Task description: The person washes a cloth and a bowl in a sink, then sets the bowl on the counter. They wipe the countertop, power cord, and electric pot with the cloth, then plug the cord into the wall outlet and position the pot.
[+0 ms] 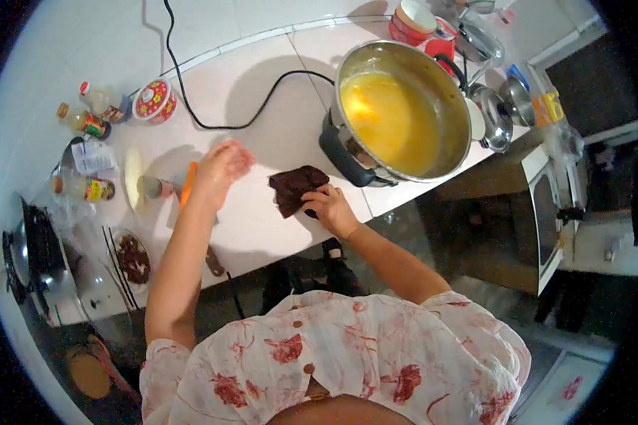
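Observation:
My right hand (329, 211) grips the lower right edge of a dark brown cloth (298, 188), which lies bunched on the white tiled counter. My left hand (225, 164) hovers over the counter to the left of the cloth, apart from it. Its fingers are slightly blurred but look loosely stretched out, with nothing seen in them. Beside my left wrist lies an orange-handled tool (188, 184), partly hidden by the arm. Behind the cloth, to the right, stands a big steel electric pot (337, 120) with yellowish liquid (393, 127) in it.
A black power cord (255, 117) runs from the wall to the pot. At the left are a red lidded tub (154, 100), several bottles (85, 188), a jar (154, 187), a plate of dark food (132, 260) and chopsticks (118, 265). A knife handle (214, 262) lies near the front edge. Bowls (415, 20) stand at the back right.

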A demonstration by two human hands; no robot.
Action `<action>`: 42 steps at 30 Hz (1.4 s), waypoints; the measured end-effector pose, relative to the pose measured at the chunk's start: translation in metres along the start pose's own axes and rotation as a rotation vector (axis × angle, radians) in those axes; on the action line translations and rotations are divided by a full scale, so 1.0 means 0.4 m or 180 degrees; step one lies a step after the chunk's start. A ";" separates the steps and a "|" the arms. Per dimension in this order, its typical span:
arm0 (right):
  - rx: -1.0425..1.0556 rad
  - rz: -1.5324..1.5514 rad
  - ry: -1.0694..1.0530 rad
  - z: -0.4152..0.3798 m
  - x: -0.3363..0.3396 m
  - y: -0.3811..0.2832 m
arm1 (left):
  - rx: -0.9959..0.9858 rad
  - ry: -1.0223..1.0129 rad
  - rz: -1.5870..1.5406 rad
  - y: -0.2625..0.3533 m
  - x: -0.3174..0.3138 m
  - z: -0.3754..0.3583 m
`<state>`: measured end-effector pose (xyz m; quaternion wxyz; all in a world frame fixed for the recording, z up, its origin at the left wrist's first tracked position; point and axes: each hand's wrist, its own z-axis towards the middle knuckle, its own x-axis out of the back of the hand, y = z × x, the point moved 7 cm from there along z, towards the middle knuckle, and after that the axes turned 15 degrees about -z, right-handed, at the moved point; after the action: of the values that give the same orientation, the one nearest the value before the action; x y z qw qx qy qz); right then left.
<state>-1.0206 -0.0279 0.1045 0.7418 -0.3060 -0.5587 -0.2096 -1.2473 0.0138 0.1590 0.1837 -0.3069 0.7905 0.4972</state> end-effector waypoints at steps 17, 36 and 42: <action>-0.0924 0.3046 0.0304 -0.291 0.289 0.314 | -0.0382 0.0071 -0.1488 -0.209 -0.418 -0.073; -0.2988 0.3130 0.1902 -0.493 0.451 0.536 | -0.0331 0.0214 -0.1895 -0.115 -0.250 -0.090; -0.2711 0.3157 0.1904 -0.441 0.424 0.569 | -0.0480 0.0522 -0.1663 -0.054 -0.164 -0.134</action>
<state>-0.6996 0.0211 0.1836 0.6872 -0.7160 0.0035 -0.1225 -1.1835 -0.0214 0.2069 0.2177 -0.5522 0.6576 0.4639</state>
